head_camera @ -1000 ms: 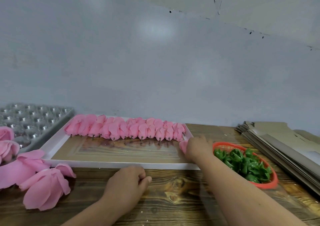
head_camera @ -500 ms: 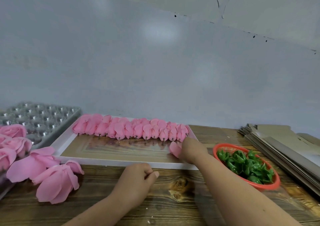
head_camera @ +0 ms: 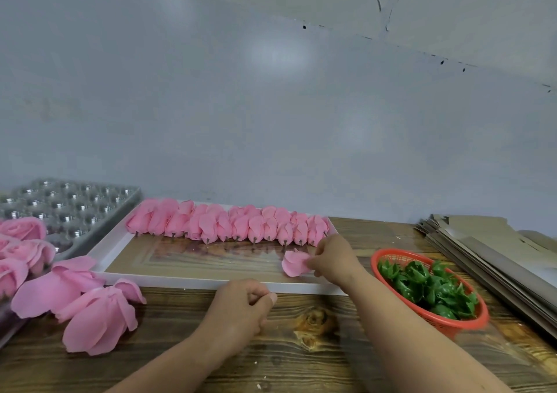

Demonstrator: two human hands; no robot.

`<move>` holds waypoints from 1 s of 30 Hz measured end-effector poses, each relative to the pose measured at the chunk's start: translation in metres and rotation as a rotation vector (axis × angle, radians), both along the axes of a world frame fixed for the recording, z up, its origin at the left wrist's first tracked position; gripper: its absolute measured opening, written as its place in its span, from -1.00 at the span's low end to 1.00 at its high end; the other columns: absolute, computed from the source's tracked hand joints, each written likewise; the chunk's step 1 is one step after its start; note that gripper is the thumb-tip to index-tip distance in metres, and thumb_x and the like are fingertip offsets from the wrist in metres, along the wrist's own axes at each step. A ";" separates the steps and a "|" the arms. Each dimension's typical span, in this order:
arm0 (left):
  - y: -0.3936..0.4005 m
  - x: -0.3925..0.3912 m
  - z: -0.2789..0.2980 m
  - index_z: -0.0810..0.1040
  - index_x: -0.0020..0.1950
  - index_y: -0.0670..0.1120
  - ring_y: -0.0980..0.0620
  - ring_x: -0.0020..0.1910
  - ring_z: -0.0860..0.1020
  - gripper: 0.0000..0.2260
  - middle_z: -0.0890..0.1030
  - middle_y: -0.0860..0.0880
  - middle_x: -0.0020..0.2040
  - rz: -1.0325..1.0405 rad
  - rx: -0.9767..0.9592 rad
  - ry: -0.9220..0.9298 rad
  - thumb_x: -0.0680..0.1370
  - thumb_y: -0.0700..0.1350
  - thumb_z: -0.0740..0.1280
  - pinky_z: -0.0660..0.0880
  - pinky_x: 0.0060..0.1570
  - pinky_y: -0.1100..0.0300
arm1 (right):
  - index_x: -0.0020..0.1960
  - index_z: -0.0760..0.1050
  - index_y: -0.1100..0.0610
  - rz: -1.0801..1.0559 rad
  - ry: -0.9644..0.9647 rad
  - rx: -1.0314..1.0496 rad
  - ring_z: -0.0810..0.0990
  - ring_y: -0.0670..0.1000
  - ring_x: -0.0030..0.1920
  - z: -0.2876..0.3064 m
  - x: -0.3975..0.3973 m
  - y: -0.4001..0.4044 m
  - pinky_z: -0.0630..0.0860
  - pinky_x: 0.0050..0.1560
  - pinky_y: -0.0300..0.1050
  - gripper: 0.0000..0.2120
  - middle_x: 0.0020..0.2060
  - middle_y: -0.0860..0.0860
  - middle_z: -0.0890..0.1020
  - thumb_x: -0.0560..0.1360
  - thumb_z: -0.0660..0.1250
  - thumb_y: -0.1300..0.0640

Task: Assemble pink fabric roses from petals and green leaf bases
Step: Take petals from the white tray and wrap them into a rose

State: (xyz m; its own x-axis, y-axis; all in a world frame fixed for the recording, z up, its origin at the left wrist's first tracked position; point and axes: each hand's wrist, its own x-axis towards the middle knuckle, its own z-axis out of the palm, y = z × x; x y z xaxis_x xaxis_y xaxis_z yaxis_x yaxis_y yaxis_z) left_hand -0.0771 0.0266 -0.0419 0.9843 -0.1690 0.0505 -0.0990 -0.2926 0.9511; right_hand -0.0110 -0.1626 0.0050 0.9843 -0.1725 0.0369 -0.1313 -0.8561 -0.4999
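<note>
Pink petal bud sits pinched in our right hand, low over the near right corner of the white tray. Left hand rests on the wooden desk just near of the tray's front rim, fingers curled in with thumb against them; we cannot tell if anything is inside. Row of pink buds lies along the tray's far edge, stem tips pointing near. Red basket of green leaf bases is right of the tray, beside our right forearm. Two loose open blooms lie on the desk near left, with finished roses left of them at the frame edge. Grey mould tray sits far left. Flat cardboard stack is far right.
</note>
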 end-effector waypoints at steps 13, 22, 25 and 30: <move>-0.018 -0.026 0.024 0.52 0.11 -0.21 -0.06 -0.07 0.68 -0.61 0.65 -0.20 0.03 -0.163 -0.576 0.550 0.43 0.03 0.43 0.61 -0.19 0.15 | -0.39 0.42 0.20 0.122 -0.142 0.435 0.60 0.06 -0.41 0.018 -0.034 0.028 0.44 -0.23 -0.03 -0.83 -0.50 0.13 0.56 0.31 0.35 0.35; -0.022 -0.027 0.030 0.54 0.23 -0.19 -0.13 0.13 0.62 -0.37 0.64 -0.22 0.13 -0.205 -1.117 0.657 0.25 0.11 0.41 0.58 0.00 -0.06 | -0.48 0.37 0.08 0.272 -0.279 0.464 0.36 -0.19 -0.53 0.012 -0.083 0.065 0.30 -0.49 -0.31 -0.71 -0.60 -0.12 0.43 0.31 0.37 0.33; -0.018 -0.023 0.031 0.51 0.27 -0.23 -0.14 0.15 0.60 -0.42 0.63 -0.24 0.15 -0.176 -1.151 0.667 0.32 0.04 0.39 0.63 -0.08 0.00 | -0.45 0.37 0.12 0.274 -0.278 0.490 0.47 -0.06 -0.44 0.007 -0.090 0.068 0.39 -0.40 -0.19 -0.75 -0.51 -0.01 0.51 0.30 0.33 0.36; -0.013 -0.019 0.032 0.50 0.25 -0.24 -0.17 0.08 0.61 -0.42 0.60 -0.25 0.18 -0.113 -1.190 0.660 0.28 -0.06 0.45 0.50 0.15 -0.07 | -0.45 0.38 0.17 0.285 -0.263 0.567 0.53 -0.04 -0.42 -0.001 -0.095 0.068 0.48 -0.34 -0.08 -0.75 -0.50 0.06 0.58 0.29 0.30 0.44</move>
State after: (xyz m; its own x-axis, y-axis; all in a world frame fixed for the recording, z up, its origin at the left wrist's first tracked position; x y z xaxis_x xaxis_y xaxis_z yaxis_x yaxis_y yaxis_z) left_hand -0.0961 0.0133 -0.0101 0.8659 -0.4338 -0.2492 0.4987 0.7083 0.4997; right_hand -0.1063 -0.0950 0.0039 0.9647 0.0291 0.2617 0.2478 -0.4359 -0.8652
